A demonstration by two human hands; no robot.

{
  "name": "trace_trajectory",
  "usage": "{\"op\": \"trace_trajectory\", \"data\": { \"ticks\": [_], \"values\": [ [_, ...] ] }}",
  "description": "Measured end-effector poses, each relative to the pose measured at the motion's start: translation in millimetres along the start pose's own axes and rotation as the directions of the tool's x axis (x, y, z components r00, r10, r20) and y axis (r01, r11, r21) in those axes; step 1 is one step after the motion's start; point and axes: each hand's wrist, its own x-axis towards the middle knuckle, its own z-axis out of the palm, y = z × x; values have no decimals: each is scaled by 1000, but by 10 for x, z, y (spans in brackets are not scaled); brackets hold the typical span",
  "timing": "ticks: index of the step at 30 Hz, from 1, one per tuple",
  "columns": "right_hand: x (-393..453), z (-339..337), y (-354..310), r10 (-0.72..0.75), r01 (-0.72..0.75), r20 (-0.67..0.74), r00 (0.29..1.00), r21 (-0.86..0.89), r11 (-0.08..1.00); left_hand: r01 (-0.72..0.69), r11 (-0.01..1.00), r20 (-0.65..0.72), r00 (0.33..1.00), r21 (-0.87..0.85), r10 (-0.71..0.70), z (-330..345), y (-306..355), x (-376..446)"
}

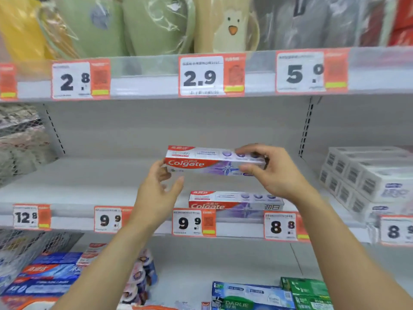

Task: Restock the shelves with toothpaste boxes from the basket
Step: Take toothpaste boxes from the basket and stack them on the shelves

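Observation:
A red, white and purple Colgate toothpaste box (201, 162) hangs level in the air above the middle shelf (89, 182). My right hand (271, 173) pinches its right end between thumb and fingers. My left hand (156, 193) is under the box's left end, fingers loosely spread, its fingertips at the box's lower corner. A second, matching Colgate box (234, 201) lies flat at the front of the same shelf, just below the held one. The basket is out of view.
White boxed goods (368, 175) are stacked at the shelf's right end. Wrapped goods behind wire mesh (20, 139) fill the left. Price tags (193, 222) line the shelf edge. Blue toothpaste boxes (49, 274) and green Darlie boxes (268, 294) lie on the shelf below. Wrapped mugs (156, 25) stand above.

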Motion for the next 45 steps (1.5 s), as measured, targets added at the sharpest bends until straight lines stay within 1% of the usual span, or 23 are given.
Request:
{"op": "trace_trajectory", "data": {
  "ticks": [2,3,4,6,9,11,14,15,17,20,21,23,25,27,29,32,35,39,42,45],
  "values": [
    [-23,-21,162,-4,4,-6,1000,-137,991,-14,981,86,996,195,-3,146,-24,28],
    [-31,-27,221,16,-14,9,1000,-173,985,-3,969,138,990,248,-32,217,-32,34],
    [-37,-46,268,66,-59,33,997,-188,980,20,959,181,981,282,-74,281,-43,39],
    [-49,-111,339,208,-185,122,971,-175,967,62,930,254,954,362,-162,346,-38,43],
    [-70,-223,466,338,-289,305,891,-194,937,29,861,327,918,507,-224,338,-18,74],
    [-93,-278,465,367,-307,392,844,-208,929,3,848,346,912,529,-220,312,25,74],
    [-129,-305,403,385,-281,460,800,-279,918,-41,875,417,889,482,-188,326,129,30],
    [-150,-303,367,392,-270,473,789,-305,913,-67,867,446,876,494,-186,346,135,19],
    [-186,-294,320,388,-231,460,799,-362,903,-122,841,460,873,528,-163,401,159,2],
    [-277,-244,250,387,-175,437,812,-451,875,-146,825,409,906,546,-110,527,198,-31],
    [-321,-201,234,387,-128,430,816,-518,846,-143,825,394,913,547,-103,582,219,-59],
    [-458,-70,256,368,-25,380,849,-666,746,-160,827,380,922,539,-70,716,227,-120],
    [-631,23,324,331,-2,296,896,-743,669,-198,832,387,922,518,-21,856,221,-172],
    [-787,-4,410,282,-12,226,933,-761,649,-215,843,382,924,493,12,989,216,-203],
    [-879,-142,487,256,-21,193,947,-759,651,-212,864,375,926,457,29,1121,228,-242],
    [-959,-366,586,263,-49,172,949,-747,663,-205,899,347,936,387,64,1329,282,-341],
    [-1032,-554,691,241,-61,155,958,-710,702,-212,912,299,948,352,105,1489,348,-427],
    [-1093,-795,822,218,-93,133,967,-611,786,-264,883,284,946,387,158,1628,384,-525],
    [-1133,-863,845,196,-88,117,974,-598,797,-320,830,288,936,456,202,1721,420,-592],
    [-1157,-836,857,178,-68,117,977,-622,780,-333,807,304,931,489,200,1726,443,-609]
  ]
}}
